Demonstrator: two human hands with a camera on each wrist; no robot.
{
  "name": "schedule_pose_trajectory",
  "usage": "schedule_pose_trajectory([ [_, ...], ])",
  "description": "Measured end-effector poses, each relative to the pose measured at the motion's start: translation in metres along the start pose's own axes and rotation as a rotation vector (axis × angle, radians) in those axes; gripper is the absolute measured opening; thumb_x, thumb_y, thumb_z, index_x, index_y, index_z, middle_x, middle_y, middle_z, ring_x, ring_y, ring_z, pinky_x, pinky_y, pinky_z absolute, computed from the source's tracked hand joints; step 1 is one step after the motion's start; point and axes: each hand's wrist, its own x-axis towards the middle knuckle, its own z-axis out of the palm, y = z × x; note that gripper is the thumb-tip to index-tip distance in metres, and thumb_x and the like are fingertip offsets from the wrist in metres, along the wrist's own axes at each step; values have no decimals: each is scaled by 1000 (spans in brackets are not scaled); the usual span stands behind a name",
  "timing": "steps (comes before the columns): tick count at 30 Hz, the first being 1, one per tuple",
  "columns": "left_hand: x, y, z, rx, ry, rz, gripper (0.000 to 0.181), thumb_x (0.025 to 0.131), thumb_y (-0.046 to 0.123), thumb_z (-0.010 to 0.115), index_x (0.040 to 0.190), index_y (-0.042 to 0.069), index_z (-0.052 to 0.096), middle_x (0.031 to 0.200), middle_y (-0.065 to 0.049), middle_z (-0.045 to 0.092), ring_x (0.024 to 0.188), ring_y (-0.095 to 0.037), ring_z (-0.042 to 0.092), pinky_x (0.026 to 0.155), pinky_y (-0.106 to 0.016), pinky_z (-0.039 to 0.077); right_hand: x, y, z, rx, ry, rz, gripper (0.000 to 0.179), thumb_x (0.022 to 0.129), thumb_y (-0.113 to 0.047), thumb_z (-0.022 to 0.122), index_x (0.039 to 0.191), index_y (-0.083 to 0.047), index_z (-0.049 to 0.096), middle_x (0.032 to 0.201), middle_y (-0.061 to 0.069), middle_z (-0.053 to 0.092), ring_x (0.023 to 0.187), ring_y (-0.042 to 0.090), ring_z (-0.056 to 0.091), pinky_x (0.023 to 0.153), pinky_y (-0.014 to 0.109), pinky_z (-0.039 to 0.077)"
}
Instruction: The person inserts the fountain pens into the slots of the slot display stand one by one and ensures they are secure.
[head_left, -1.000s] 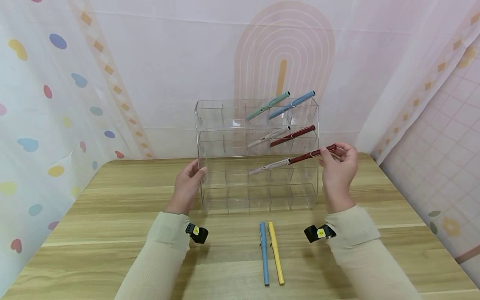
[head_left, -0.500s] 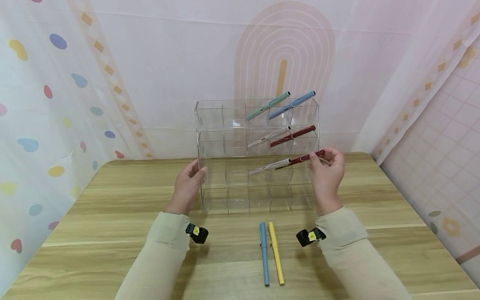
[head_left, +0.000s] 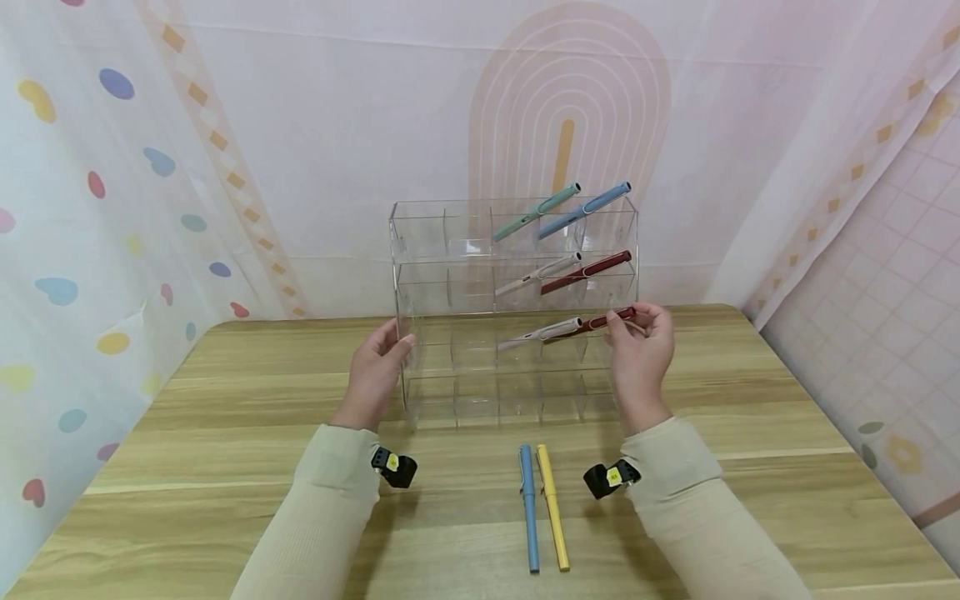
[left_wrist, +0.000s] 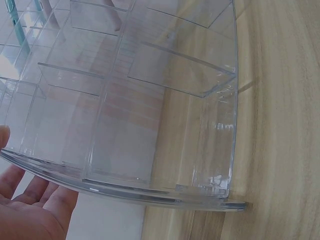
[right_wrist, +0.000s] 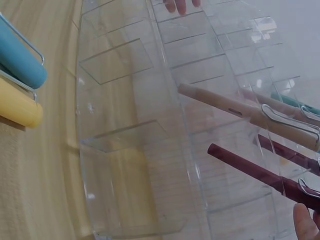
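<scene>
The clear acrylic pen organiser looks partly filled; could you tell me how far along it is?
Done: five pens sit in the clear acrylic organiser. In hand: the right hand slides a dark red pen in while the left hand steadies it. Left: a blue pen and a yellow pen on the wooden table.

I see dark red pen (head_left: 600,320) in clear acrylic rack (head_left: 450,333); blue pen (head_left: 528,507), yellow pen (head_left: 552,507) lower centre on light wood-grain table (head_left: 225,433).
</scene>
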Motion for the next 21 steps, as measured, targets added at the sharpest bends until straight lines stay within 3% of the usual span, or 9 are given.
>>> schedule_pose_trajectory([
  [21, 0, 2, 0, 18, 5, -14, 51, 101, 22, 50, 149, 11, 36, 144, -11, 43, 130, -24, 40, 109, -41, 36, -5, 8, 1, -20, -19, -6, 23, 85, 9, 63, 98, -5, 51, 91, 3, 50, 78, 10, 63, 62, 18, 54],
])
